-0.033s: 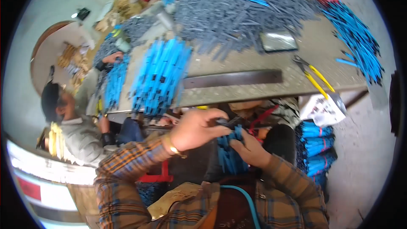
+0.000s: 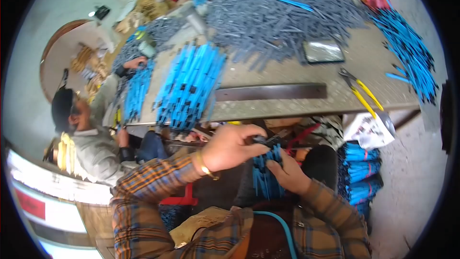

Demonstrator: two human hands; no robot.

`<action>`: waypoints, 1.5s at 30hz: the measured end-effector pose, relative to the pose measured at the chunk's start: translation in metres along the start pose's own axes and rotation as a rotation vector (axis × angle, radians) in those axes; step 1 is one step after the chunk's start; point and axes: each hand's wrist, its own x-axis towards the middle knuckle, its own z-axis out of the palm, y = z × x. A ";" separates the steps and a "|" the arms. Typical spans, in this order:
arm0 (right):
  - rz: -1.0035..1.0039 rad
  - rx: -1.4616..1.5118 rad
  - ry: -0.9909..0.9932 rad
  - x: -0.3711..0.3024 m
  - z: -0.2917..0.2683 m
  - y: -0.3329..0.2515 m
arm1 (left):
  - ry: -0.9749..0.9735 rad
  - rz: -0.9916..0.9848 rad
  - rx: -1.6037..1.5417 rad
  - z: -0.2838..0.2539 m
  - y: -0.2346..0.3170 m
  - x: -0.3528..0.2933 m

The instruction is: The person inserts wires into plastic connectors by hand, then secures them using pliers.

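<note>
A bundle of blue strips point(image 2: 265, 180) hangs over the person's lap, in front of the bench point(image 2: 354, 57), gripped by the fingers of the right hand point(image 2: 291, 174), while the left hand's point(image 2: 224, 149) fingers pinch a small dark piece point(image 2: 259, 139) at its top. Beyond, on the bench, lie 1 dark flat bar point(image 2: 270, 91), 1 pair of yellow-handled pliers point(image 2: 355, 87) and a grey heap point(image 2: 278, 21).

Glare whitens the lower left; the curved rim fades black.
</note>
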 end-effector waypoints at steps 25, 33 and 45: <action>-0.026 0.155 -0.074 -0.006 -0.010 -0.005 | -0.305 0.046 -0.048 -0.017 0.012 0.015; 0.065 0.113 -0.305 0.002 -0.025 -0.017 | -0.420 0.087 -0.071 -0.022 0.017 0.019; -0.054 0.113 0.001 -0.020 0.002 -0.025 | -0.153 0.086 0.155 -0.003 0.035 0.001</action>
